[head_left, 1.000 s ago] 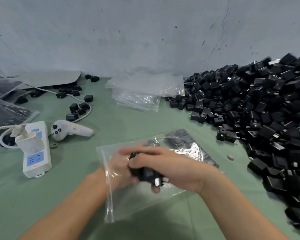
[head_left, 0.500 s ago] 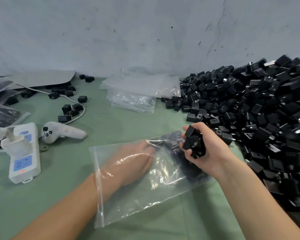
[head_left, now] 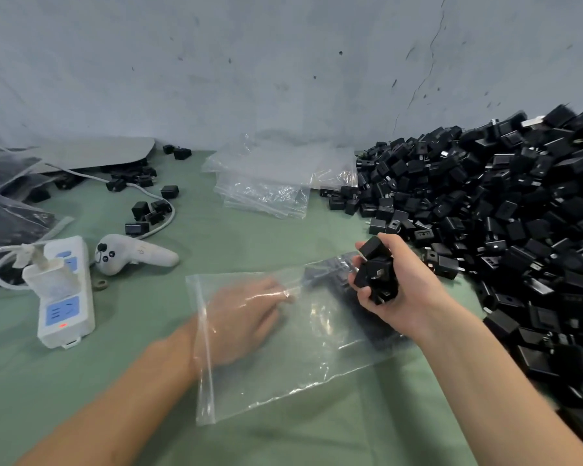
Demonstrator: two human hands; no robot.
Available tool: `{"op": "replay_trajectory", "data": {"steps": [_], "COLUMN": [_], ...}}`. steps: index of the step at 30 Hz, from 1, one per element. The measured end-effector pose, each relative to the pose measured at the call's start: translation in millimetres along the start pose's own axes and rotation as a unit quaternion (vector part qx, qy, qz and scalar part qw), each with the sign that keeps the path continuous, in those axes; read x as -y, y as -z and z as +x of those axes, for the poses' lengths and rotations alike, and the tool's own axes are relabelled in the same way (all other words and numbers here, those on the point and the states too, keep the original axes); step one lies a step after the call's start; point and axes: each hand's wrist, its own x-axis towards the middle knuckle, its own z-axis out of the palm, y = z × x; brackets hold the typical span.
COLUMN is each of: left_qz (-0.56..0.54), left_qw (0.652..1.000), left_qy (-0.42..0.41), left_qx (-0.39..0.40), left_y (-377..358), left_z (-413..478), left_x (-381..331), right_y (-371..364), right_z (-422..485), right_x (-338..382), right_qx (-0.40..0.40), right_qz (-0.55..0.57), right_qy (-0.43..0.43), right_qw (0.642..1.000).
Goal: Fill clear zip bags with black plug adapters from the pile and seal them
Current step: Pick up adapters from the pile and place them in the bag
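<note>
The right hand [head_left: 408, 297] has a full, closed grip on several black plug adapters [head_left: 377, 277] by the right end of the clear zip bag [head_left: 283, 375] at mid-tabletop, while the left hand [head_left: 243, 317] lies loose-fingered inside it, holding nothing, so one may slip out short of the mouth.

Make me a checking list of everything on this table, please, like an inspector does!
Surface: green table cover.
Job's things: clear zip bag lies open with bagged adapters at its far end; big adapter pile at right; empty bags stacked behind.
Clutter: white controller, loose adapters, filled bags at left.
Hands: left hand flat inside the zip bag; right hand grips a handful of adapters.
Cables: white cable loops beside the power strip.
Surroundings: grey wall, cracked.
</note>
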Motion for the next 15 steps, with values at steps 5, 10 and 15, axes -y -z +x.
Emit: {"op": "replay_trajectory", "data": {"steps": [5,10,15], "left_qz": [0.007,-0.167,-0.262], "left_qw": [0.985,0.893,0.924], "left_qy": [0.171,0.279,0.170], "left_qx": [-0.019,-0.310,-0.220], "left_y": [44.6,88.4,78.2], "left_z": [-41.5,-57.7,-41.7], "left_x": [21.5,19.7,-22.9], "right_y": [-8.8,-23.0,-43.3], "right_z": [-9.7,-21.7,-36.4], "right_x": [-4.7,-18.1,-38.6], "right_qx": [0.026,0.089,0.192], "right_qz": [0.026,0.023,-0.068], "right_qy": [-0.031,-0.050,-0.018], "right_qw": [0.999,0.995,0.979]}}
